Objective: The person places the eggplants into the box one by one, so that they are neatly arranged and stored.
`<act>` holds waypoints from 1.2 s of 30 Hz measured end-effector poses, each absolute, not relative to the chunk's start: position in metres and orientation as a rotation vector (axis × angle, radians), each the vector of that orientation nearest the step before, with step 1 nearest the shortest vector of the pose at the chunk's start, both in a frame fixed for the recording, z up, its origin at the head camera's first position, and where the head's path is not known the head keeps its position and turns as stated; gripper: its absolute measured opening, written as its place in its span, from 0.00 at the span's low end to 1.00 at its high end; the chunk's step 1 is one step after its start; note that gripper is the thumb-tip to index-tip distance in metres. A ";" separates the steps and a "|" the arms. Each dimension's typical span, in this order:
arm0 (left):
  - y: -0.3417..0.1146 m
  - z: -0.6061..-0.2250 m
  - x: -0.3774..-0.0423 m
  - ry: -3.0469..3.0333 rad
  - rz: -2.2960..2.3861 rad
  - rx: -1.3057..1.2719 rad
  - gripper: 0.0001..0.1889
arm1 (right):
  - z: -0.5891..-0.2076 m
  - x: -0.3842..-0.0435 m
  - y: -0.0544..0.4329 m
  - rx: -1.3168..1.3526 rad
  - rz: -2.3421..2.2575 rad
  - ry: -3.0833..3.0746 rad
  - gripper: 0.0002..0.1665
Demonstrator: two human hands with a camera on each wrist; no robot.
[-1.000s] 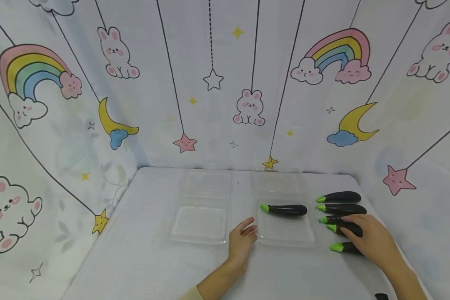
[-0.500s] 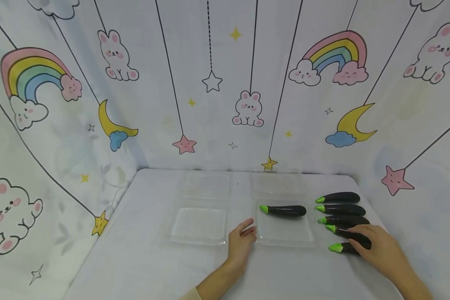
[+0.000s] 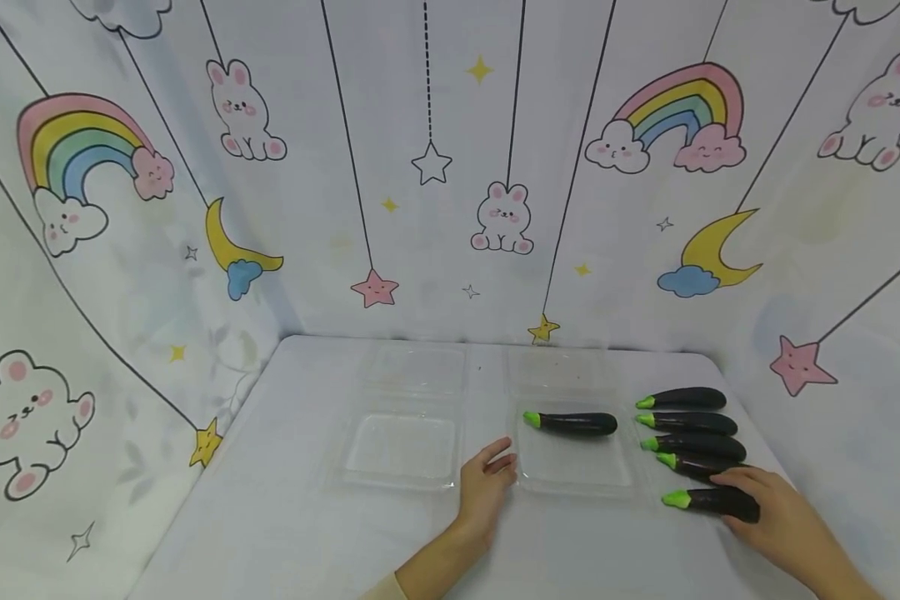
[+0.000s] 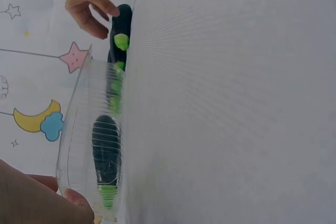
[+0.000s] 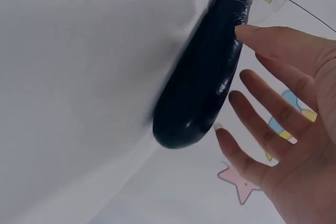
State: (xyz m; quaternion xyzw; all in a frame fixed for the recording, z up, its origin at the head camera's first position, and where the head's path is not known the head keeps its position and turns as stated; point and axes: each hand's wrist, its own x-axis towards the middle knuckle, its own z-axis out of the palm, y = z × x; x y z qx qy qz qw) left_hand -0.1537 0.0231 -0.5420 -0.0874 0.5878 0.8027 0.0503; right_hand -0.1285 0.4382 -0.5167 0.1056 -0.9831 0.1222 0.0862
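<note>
Printed cloth backdrop [image 3: 420, 108] behind and at both sides, probably hung to screen off background. White-covered surface [image 3: 270, 517] below. On it, two clear plastic clamshells side by side: left container [image 3: 401, 450] and right container [image 3: 581, 475], with left lid [image 3: 416, 371] and right lid [image 3: 555, 371] laid back toward the cloth, likely for free access from above. Right hand [image 3: 772, 517] at nearest eggplant [image 3: 720, 502], thumb and fingers to either side but not closed round it; perhaps setting its place in line. Left hand [image 3: 487, 479] at left edge of right container, fingers loosely extended, seemingly to steady it; can't confirm any pinch on the rim. One eggplant [image 3: 573, 424] lying crosswise in right container near the back, maybe to leave room in front. Four other eggplants [image 3: 690, 422] stacked up behind the nearest, just right of right container, green caps all leftward, presumably for easy pickup. In right wrist view only: gap between glossy skin and spread fingers, with thumb tip at the side. In left wrist view: ribbed upright wall of right container, nearly lost from overhead. In head view alone: left container.
</note>
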 end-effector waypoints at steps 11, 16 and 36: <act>0.023 -0.542 -0.154 1.782 2.443 -0.260 0.26 | -0.521 -0.129 0.456 0.268 0.326 -3.024 0.30; 0.023 -0.543 -0.154 1.778 2.459 -0.246 0.25 | -0.522 -0.133 0.457 0.232 0.299 -3.087 0.30; 0.023 -0.542 -0.152 1.758 2.467 -0.249 0.26 | -0.520 -0.131 0.455 0.217 0.273 -3.080 0.27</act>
